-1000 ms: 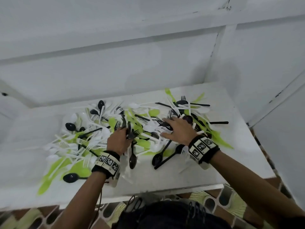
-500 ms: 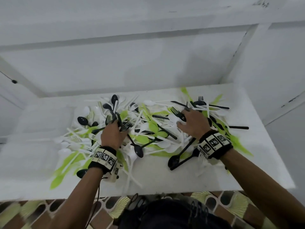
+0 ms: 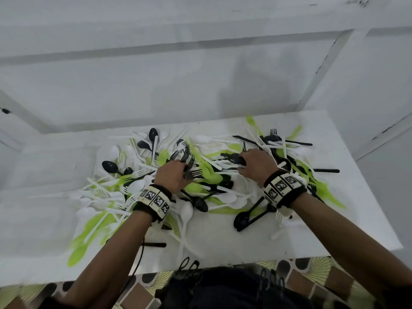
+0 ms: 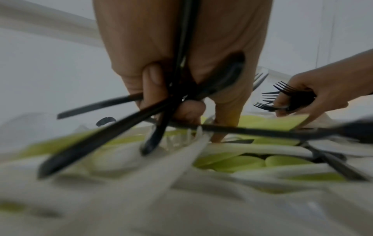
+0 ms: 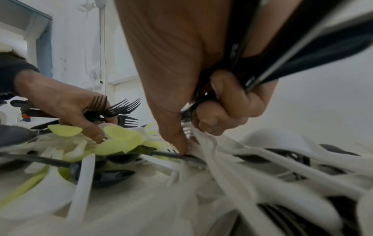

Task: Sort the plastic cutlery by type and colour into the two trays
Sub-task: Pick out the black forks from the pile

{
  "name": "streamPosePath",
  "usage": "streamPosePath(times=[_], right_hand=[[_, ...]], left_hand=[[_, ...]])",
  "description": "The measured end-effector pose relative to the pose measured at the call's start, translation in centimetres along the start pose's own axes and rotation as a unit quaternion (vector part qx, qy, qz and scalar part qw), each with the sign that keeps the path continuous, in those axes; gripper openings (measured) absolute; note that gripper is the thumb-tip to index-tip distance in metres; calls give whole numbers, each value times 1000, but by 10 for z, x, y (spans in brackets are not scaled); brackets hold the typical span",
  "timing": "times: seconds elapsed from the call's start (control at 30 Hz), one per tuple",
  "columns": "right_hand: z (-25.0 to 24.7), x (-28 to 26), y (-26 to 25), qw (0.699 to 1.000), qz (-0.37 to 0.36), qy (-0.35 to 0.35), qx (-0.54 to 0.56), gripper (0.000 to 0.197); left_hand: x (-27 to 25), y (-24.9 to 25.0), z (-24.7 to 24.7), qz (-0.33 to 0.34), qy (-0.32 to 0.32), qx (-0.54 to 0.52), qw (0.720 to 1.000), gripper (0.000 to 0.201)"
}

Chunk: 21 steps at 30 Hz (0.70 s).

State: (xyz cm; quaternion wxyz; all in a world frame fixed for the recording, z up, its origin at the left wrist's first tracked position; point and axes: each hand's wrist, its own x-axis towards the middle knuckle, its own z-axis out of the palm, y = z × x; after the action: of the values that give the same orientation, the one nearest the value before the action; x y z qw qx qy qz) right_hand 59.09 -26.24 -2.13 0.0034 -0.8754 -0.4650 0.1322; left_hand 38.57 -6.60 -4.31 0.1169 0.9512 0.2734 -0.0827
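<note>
Cutlery [image 3: 214,175] lies heaped across the tabletop [image 3: 223,241]; left hand [image 3: 171,175] grips black forks [image 3: 189,166], right hand [image 3: 256,163] clutches more black forks.

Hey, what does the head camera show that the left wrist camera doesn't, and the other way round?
Only the head view: the whole mixed cutlery pile on the white table, both marker wristbands, and black spoons at the pile's far left.

Only the left wrist view: from below, the left hand's fingers curled round crossed black handles.

Both: the left hand and right hand each gripping black forks.
</note>
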Motion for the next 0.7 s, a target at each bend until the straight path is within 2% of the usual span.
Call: streamPosePath(times=[0.17, 0.27, 0.33, 0.43, 0.5, 0.6, 0.63, 0.7], right_hand=[[-7, -6, 4, 1000, -17, -23, 0, 18], [-15, -9, 9, 998, -28, -62, 13, 22], [-23, -12, 12, 994, -42, -105, 8, 33], [-34, -17, 17, 983, -37, -151, 101, 44], [-34, -16, 16, 988, -37, -101, 110, 42], [-22, -7, 9, 992, -35, 49, 110, 35], [-18, -5, 6, 991, -31, 72, 111, 32], [-11, -4, -1, 992, -27, 68, 102, 29]], left_hand=[[-1, -11, -7, 6, 16, -14, 1000, 31], [-5, -19, -12, 32, 12, -48, 998, 35], [-8, -26, -12, 50, 2, -75, 996, 35], [-10, -33, -9, 73, -29, -99, 992, 30], [-13, -32, -8, 79, -28, -117, 990, 32], [-16, -21, -14, 83, 0, -151, 985, 37], [-16, -17, -16, 79, 11, -164, 983, 41], [-13, -12, -17, 79, 18, -173, 982, 47]])
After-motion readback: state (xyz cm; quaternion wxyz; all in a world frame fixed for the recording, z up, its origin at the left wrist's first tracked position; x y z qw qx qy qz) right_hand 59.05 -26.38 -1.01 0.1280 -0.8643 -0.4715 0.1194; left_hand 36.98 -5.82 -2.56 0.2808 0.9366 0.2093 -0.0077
